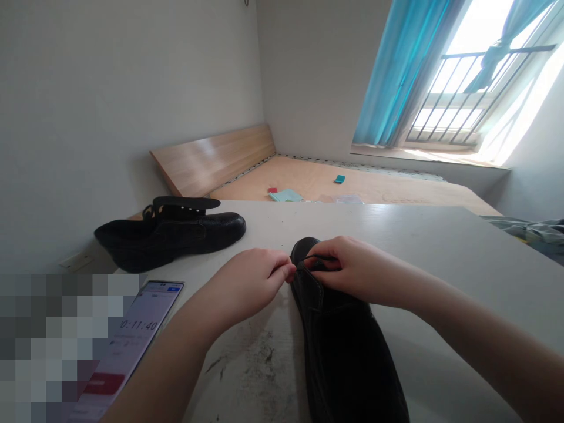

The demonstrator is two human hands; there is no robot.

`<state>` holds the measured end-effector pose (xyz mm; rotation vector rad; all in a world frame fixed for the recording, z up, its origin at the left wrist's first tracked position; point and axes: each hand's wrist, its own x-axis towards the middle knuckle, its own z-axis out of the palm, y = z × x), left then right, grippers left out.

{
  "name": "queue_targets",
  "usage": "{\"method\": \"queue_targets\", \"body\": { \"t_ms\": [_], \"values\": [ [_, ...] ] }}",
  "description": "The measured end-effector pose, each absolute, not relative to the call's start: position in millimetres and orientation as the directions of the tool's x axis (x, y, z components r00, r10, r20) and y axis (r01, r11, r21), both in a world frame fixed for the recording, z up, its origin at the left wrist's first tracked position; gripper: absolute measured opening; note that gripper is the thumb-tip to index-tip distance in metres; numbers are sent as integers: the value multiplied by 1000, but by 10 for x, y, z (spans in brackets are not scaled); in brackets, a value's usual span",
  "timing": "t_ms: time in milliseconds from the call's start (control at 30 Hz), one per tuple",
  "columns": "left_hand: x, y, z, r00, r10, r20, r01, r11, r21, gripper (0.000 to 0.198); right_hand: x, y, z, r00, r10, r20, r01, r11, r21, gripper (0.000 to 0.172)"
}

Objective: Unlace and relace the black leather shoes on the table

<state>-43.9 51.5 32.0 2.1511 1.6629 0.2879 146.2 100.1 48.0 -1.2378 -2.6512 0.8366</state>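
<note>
A black leather shoe (352,352) lies on the white table with its toe pointing away from me and its opening close to me. My left hand (259,276) is closed in a pinch at the shoe's left edge, near the toe. Over the front of the shoe, my right hand (348,267) has its thumb and fingers closed around a thin black shoelace (319,257). The lace stretches between the two hands. Its ends are hidden by my fingers. A second black shoe (176,235) stands at the left, its tongue raised and its toe turned right.
A phone (141,335) showing a timer lies at the left of the white table (432,252). Beyond the table is a wooden bed base (396,188) with small cloth pieces and a teal packet (339,179). Clothing (533,235) is at the right edge.
</note>
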Motion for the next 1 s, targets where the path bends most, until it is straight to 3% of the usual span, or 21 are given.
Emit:
{"method": "queue_targets", "body": {
  "t_ms": [167,600,867,1000],
  "values": [
    [-426,515,305,271,959,-86,895,-218,388,33,1453,1013,466,-670,728,-143,679,524,-513,23],
    [-383,522,300,258,965,-48,836,-199,512,35,1440,1029,431,-661,739,-133,685,521,-510,21],
    [-329,519,289,162,987,3,913,-151,380,30,1438,1033,415,-666,734,-134,678,521,-519,22],
    [-351,526,269,191,981,-44,870,-148,469,33,1435,1036,409,-667,732,-140,675,513,-531,22]
  ]
}}
